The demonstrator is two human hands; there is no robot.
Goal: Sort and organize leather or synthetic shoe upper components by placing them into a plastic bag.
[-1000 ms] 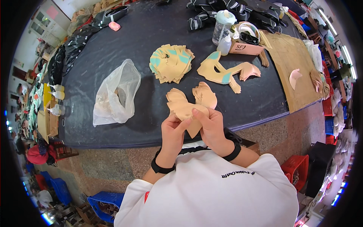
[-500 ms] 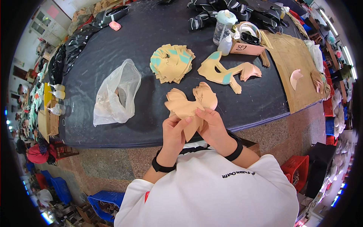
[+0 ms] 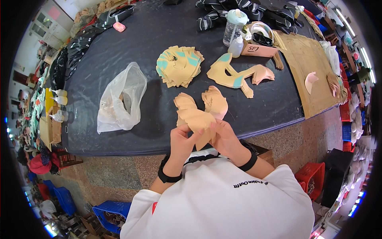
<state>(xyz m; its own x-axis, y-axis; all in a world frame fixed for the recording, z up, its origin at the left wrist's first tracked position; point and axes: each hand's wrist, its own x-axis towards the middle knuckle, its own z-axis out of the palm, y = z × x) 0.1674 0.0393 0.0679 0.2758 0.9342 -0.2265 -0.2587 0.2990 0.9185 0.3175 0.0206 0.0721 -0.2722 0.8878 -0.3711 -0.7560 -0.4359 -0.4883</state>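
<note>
Close to my body, above the table's front edge, a tan, flat cut-out piece [image 3: 197, 118] is pinched between both hands. My left hand [image 3: 182, 141] closes on its left side, thumb on top. On the other side, my right hand [image 3: 226, 138] grips it, with the thumb near the middle. Just beyond lie two fanned stacks of similar tan pieces, a left stack [image 3: 184, 101] and a right stack [image 3: 214, 98]; the held piece partly covers them. Farther off sit a round pile of tan pieces with mint-green patches [image 3: 181, 71] and a curved spread of tan pieces [image 3: 223, 78].
A crumpled clear plastic bag [image 3: 119, 107] lies on the dark table [image 3: 131, 47] at left. At the back right stand a lidded water jug [image 3: 234, 30], a small squeeze bottle [image 3: 236, 47] and a pink box [image 3: 258, 50]. Brown cardboard [image 3: 296, 59] covers the right end.
Both thumbs have slid slightly nearer my body along the held piece, which stays in my fingers. The stacks look much the same.
</note>
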